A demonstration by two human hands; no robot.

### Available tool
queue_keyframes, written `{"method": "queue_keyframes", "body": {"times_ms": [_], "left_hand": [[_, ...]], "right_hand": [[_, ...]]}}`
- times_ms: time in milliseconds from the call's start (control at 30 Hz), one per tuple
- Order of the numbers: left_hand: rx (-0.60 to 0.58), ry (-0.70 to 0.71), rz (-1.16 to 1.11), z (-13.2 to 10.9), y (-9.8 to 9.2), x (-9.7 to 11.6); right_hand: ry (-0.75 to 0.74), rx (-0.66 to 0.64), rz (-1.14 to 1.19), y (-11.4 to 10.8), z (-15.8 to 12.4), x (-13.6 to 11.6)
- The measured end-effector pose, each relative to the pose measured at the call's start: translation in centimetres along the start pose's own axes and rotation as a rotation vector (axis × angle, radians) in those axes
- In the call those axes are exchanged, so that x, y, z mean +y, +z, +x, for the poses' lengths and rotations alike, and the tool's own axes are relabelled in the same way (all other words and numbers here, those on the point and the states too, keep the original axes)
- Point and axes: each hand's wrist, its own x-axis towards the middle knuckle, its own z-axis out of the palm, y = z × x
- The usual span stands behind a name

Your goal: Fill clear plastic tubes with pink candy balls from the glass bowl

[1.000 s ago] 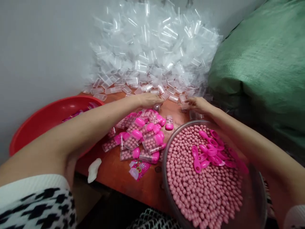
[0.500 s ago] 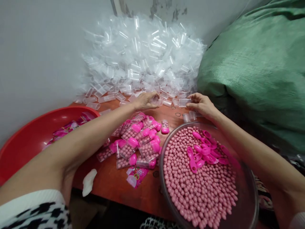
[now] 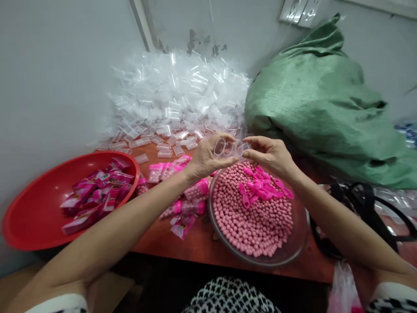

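My left hand [image 3: 213, 154] is closed round clear plastic containers [image 3: 220, 148], their open oval mouths facing me. Touching the same group from the other side, my right hand [image 3: 269, 154] pinches a clear container [image 3: 244, 149] at its end. Both hands are raised over the back rim of a bowl [image 3: 301, 243] of pink beads [image 3: 254, 230]. Several bright pink spoons [image 3: 262, 187] lie on the beads. Left of the bowl, partly hidden by my left forearm, are filled containers [image 3: 197, 190] with pink lids. How many containers I hold is hard to make out.
A large heap of clear containers [image 3: 182, 91] rests against the wall. On the left stands a red basin [image 3: 26, 217] holding pink packets [image 3: 94, 191]. A big green sack [image 3: 312, 100] bulges at the right, with a black bag [image 3: 358, 208] below it.
My hands were apart by the heap; they have come together nearer the bowl, with several clear containers between them. The view has shifted, showing more of the sack and basin.
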Motion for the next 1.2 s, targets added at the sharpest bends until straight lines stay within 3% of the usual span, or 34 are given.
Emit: {"method": "queue_keyframes", "body": {"times_ms": [267, 467, 567, 633, 700, 833, 933, 1033, 1133, 1200], "left_hand": [[-0.008, -0.062, -0.096, -2.6, 4.6, 1.9], [-0.247, -0.138, -0.398, -4.9, 6.9, 3.6], [-0.417, -0.162, -0.514, -5.7, 7.7, 4.0], [-0.469, -0.177, -0.571, -6.2, 8.3, 3.8], [-0.425, -0.196, -0.62, -6.5, 8.9, 3.4], [-0.189, -0.258, -0.721, -7.1, 10.5, 2.5], [-0.04, -0.371, -0.768, -7.0, 11.7, 2.4], [0.083, -0.467, -0.676, -6.7, 12.3, 2.1], [0.09, -0.479, -0.461, -6.8, 11.3, 1.3], [0.053, -0.426, -0.26, -7.2, 9.9, 0.4]], "right_hand": [[0.016, -0.162, 0.28, -2.0, -5.6, 0.2], [-0.165, -0.191, 0.097, -3.9, -8.3, -0.1], [-0.24, -0.363, 0.057, -4.3, -8.9, -0.3], [-0.264, -0.468, 0.006, -4.3, -9.2, -0.2], [-0.285, -0.497, -0.063, -4.0, -9.5, -0.1], [-0.353, -0.414, -0.196, -2.3, -10.6, 0.4], [-0.331, -0.29, -0.206, -0.1, -11.6, 1.2], [-0.285, -0.148, -0.186, 1.2, -12.3, 2.2], [-0.233, -0.121, -0.289, -0.1, -12.6, 2.5], [-0.164, -0.226, -0.517, -2.1, -12.7, 2.5]]}}
